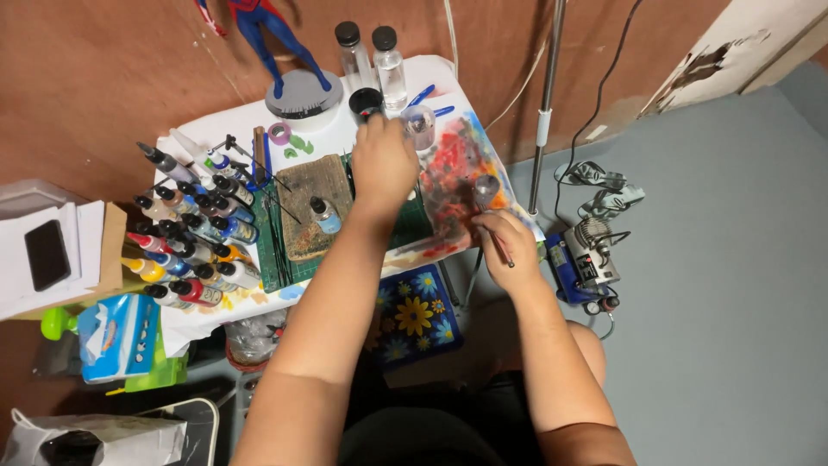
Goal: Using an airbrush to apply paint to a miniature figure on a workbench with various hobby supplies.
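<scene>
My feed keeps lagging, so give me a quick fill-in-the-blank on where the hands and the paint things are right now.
1. The left hand reaches over the small table toward a black ____ beside two clear bottles.
2. The right hand holds a thin ____.
3. The dropper paint bottles are grouped on the table's ____ side.
4. A single small dropper bottle stands on the worn ____ block.

Missing words: cup; brush; left; wooden

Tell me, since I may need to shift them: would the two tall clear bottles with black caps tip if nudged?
Probably yes: the two clear bottles stand tall and narrow at the table's back edge, so a nudge could topple them. Round bodies would likely roll.
</scene>
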